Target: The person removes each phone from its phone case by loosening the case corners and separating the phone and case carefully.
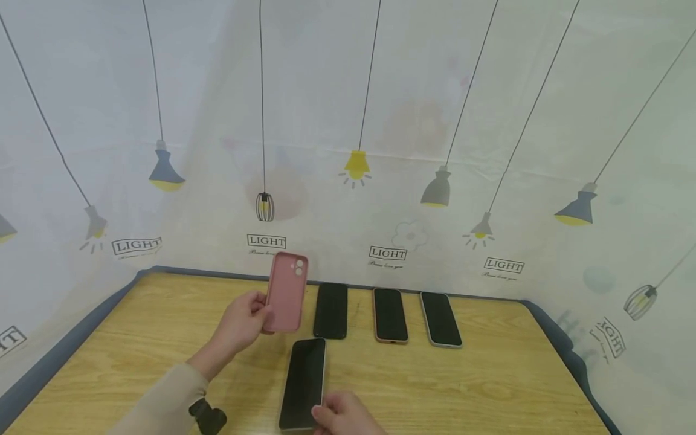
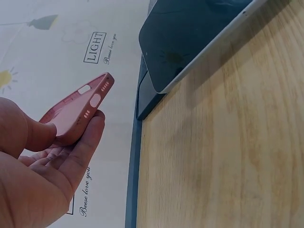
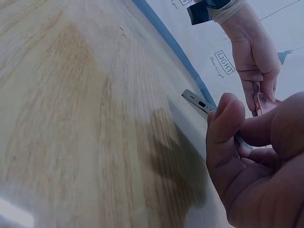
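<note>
In the head view my left hand (image 1: 244,320) pinches a pink phone case (image 1: 288,293) near its lower left edge and holds it upright, camera cutout at the top. The left wrist view shows the thumb inside the case (image 2: 78,111) and fingers behind it. My right hand (image 1: 348,414) grips a phone with a dark screen and pale frame (image 1: 303,383) by its lower right edge. That phone (image 2: 185,42) appears tilted, with one end off the table. In the right wrist view, curled fingers hide most of the phone (image 3: 194,99).
Along the back of the wooden table (image 1: 489,386) lie a black phone or case (image 1: 330,310), a phone with a pinkish frame (image 1: 390,314) and one with a white frame (image 1: 441,319). A light curtain (image 1: 326,90) printed with lamps hangs behind the table.
</note>
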Motion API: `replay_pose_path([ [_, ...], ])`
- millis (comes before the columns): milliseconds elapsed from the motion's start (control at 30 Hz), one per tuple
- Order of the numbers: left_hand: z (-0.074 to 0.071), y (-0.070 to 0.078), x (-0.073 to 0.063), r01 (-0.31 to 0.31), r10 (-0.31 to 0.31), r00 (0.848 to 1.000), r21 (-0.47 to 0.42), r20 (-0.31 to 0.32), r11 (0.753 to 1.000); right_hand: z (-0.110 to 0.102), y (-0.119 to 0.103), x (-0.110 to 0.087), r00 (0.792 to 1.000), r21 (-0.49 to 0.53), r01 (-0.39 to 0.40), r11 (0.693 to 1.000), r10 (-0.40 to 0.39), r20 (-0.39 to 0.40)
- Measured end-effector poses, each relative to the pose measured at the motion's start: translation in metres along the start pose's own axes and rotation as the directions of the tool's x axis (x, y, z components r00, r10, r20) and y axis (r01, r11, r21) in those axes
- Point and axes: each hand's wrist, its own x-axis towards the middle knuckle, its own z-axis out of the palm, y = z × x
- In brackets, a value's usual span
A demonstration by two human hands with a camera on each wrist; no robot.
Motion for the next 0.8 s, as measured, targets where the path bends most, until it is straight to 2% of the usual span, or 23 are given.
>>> replay_pose_path([
  [300, 0.001, -0.002, 0.001, 0.003, -0.003, 1.0, -0.011, 0.007, 1.0, 0.006, 0.001, 0.007, 0.998, -0.037, -0.055, 0.998, 0.056, 0.023],
  [500, 0.001, -0.003, 0.003, 0.012, -0.012, 1.0, -0.009, 0.009, 1.0, 0.009, 0.001, 0.012, 0.998, -0.095, -0.053, 0.994, 0.056, 0.029],
  [633, 0.001, -0.003, 0.003, 0.02, -0.019, 1.0, -0.003, 0.008, 1.0, 0.013, -0.002, 0.014, 0.999, -0.128, -0.048, 0.991, 0.047, -0.006],
  [800, 0.001, -0.003, 0.002, 0.012, -0.012, 1.0, -0.008, 0.01, 1.0, 0.015, -0.005, 0.018, 0.993, -0.227, -0.111, 0.968, 0.102, -0.052],
])
